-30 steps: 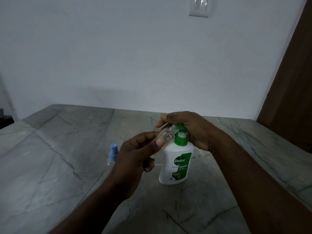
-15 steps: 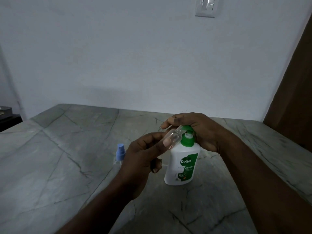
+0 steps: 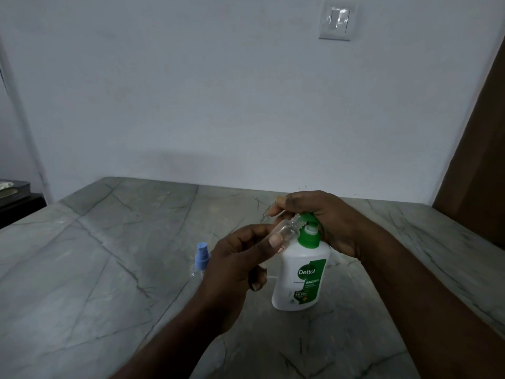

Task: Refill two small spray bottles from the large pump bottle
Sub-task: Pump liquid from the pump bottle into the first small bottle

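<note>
A white pump bottle [image 3: 300,277] with a green label and green pump head stands upright on the grey marble table [image 3: 82,269]. My right hand [image 3: 322,217] lies over the pump head, its fingers curled round it. My left hand [image 3: 240,258] pinches a small clear spray bottle [image 3: 289,231] without its cap, tilted with its open neck up against the pump's nozzle. A second small spray bottle [image 3: 201,258] with a blue cap stands on the table just left of my left hand, its lower part hidden behind that hand.
A white wall rises behind the table, with a light switch [image 3: 338,21] high up. A brown door or panel [image 3: 481,160] borders the right side. A dark piece of furniture [image 3: 16,198] sits beyond the table's left edge.
The view has shifted slightly, so the bottles and hands sit a little further right in the frame. Both hands keep the same hold on the small bottle and the pump head.
</note>
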A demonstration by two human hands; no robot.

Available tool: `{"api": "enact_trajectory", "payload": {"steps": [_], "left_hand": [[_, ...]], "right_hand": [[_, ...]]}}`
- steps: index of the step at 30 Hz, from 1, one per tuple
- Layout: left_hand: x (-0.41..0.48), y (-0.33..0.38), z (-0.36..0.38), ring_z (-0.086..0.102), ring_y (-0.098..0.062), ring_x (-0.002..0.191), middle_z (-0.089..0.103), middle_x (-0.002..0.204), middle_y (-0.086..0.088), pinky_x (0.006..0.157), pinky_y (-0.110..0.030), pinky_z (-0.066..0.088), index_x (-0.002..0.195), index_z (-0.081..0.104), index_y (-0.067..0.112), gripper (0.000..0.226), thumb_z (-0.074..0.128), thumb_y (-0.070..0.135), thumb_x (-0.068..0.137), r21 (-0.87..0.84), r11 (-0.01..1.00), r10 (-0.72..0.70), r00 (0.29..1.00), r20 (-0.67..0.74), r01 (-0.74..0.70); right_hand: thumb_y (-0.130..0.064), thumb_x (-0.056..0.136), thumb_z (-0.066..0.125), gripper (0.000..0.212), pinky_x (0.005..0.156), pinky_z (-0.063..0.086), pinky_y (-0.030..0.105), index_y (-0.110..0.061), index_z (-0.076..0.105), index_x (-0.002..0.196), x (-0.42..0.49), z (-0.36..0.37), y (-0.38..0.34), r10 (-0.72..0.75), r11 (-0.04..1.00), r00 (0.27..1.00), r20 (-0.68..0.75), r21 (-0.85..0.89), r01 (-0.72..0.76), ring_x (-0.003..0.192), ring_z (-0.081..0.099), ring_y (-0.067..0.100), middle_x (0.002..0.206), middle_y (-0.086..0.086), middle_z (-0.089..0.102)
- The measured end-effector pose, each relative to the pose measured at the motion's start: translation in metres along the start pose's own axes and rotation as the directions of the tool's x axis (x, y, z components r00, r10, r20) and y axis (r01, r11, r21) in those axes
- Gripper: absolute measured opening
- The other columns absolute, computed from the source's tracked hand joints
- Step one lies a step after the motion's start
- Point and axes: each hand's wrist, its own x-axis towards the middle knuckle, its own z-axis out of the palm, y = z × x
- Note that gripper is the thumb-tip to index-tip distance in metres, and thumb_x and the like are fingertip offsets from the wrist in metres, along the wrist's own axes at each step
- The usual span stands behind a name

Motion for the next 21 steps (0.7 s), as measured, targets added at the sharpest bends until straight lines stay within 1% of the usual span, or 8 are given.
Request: {"api": "enact_trajectory", "payload": {"steps": [2, 3, 5, 7, 10, 13, 16, 21], "left_hand": [[-0.0009, -0.0001, 0.0004, 0.045, -0.009, 0.051, 0.075, 0.095, 0.0, 0.044, -0.02, 0.036, 0.103, 0.08, 0.019, 0.021, 0.075, 0.031, 0.086, 0.0, 1.0, 0.007, 1.0, 0.015, -0.007], [-0.0013, -0.0001, 0.0009, 0.045, -0.009, 0.05, 0.076, 0.096, 0.0, 0.043, -0.02, 0.036, 0.103, 0.08, 0.019, 0.021, 0.074, 0.031, 0.087, -0.003, 1.0, 0.005, 1.0, 0.019, -0.005], [-0.002, 0.0002, 0.0017, 0.045, -0.01, 0.048, 0.076, 0.097, -0.002, 0.043, -0.021, 0.036, 0.103, 0.08, 0.018, 0.025, 0.072, 0.032, 0.084, -0.01, 1.0, -0.006, 1.0, 0.017, 0.007], [-0.0022, -0.0001, 0.0021, 0.046, -0.012, 0.048, 0.076, 0.096, -0.003, 0.043, -0.021, 0.036, 0.104, 0.079, 0.015, 0.03, 0.07, 0.034, 0.082, -0.017, 1.0, -0.015, 1.0, 0.012, 0.015], [-0.002, -0.0004, 0.0022, 0.046, -0.014, 0.049, 0.075, 0.096, -0.006, 0.042, -0.021, 0.037, 0.105, 0.079, 0.012, 0.035, 0.071, 0.035, 0.08, -0.023, 1.0, -0.018, 1.0, 0.0, 0.018], [-0.0011, -0.0004, 0.0019, 0.046, -0.015, 0.051, 0.075, 0.096, -0.006, 0.043, -0.022, 0.037, 0.105, 0.079, 0.012, 0.033, 0.07, 0.034, 0.081, -0.028, 0.999, -0.019, 1.0, 0.004, 0.019], [-0.0008, -0.0005, 0.0014, 0.045, -0.015, 0.052, 0.075, 0.097, -0.005, 0.043, -0.022, 0.037, 0.104, 0.079, 0.013, 0.031, 0.069, 0.033, 0.082, -0.026, 0.999, -0.026, 1.0, 0.002, 0.026], [-0.0011, -0.0008, 0.0002, 0.042, -0.02, 0.055, 0.075, 0.096, -0.006, 0.043, -0.023, 0.034, 0.099, 0.08, 0.014, 0.027, 0.068, 0.032, 0.082, -0.017, 0.999, -0.039, 0.999, -0.01, 0.039]], "right_hand": [[-0.035, 0.088, 0.07, 0.034, 0.085, 0.055, 0.043, -0.004, 0.078, 0.101, -0.0001, -0.0004, 0.0, -0.009, 1.0, 1.0, -0.006, -0.01, 0.009, 0.088, 0.07, 0.028, 0.101, 0.017, 0.077], [-0.036, 0.086, 0.071, 0.035, 0.084, 0.055, 0.042, -0.005, 0.079, 0.1, 0.0001, -0.0004, 0.0001, -0.01, 1.0, 1.0, -0.008, -0.012, 0.01, 0.087, 0.071, 0.028, 0.1, 0.017, 0.077], [-0.04, 0.08, 0.071, 0.036, 0.084, 0.055, 0.042, -0.009, 0.081, 0.095, 0.0008, 0.0001, -0.0001, -0.008, 1.0, 1.0, -0.009, -0.018, 0.008, 0.086, 0.071, 0.027, 0.098, 0.016, 0.077], [-0.04, 0.079, 0.07, 0.034, 0.085, 0.055, 0.043, -0.011, 0.081, 0.093, 0.0015, -0.0001, 0.0002, -0.005, 1.0, 1.0, 0.001, -0.02, 0.005, 0.085, 0.072, 0.027, 0.097, 0.015, 0.077], [-0.037, 0.079, 0.072, 0.031, 0.089, 0.055, 0.046, -0.012, 0.082, 0.094, 0.0016, -0.0017, 0.001, 0.017, 1.0, 1.0, 0.02, 0.008, -0.017, 0.088, 0.072, 0.028, 0.099, 0.015, 0.077], [-0.033, 0.078, 0.072, 0.03, 0.096, 0.053, 0.05, -0.009, 0.082, 0.094, 0.0013, -0.0008, 0.0007, 0.03, 0.999, 0.999, 0.013, 0.033, -0.03, 0.094, 0.071, 0.031, 0.108, 0.019, 0.076], [-0.03, 0.083, 0.074, 0.023, 0.095, 0.054, 0.049, -0.01, 0.082, 0.093, 0.0024, -0.001, 0.0009, 0.028, 0.999, 1.0, 0.011, 0.016, -0.028, 0.095, 0.072, 0.029, 0.111, 0.017, 0.077], [-0.023, 0.097, 0.062, 0.024, 0.087, 0.055, 0.041, -0.006, 0.079, 0.103, 0.0016, -0.0016, 0.0032, 0.038, 0.998, 0.999, 0.005, -0.057, -0.037, 0.093, 0.072, 0.025, 0.102, 0.01, 0.079]]}}
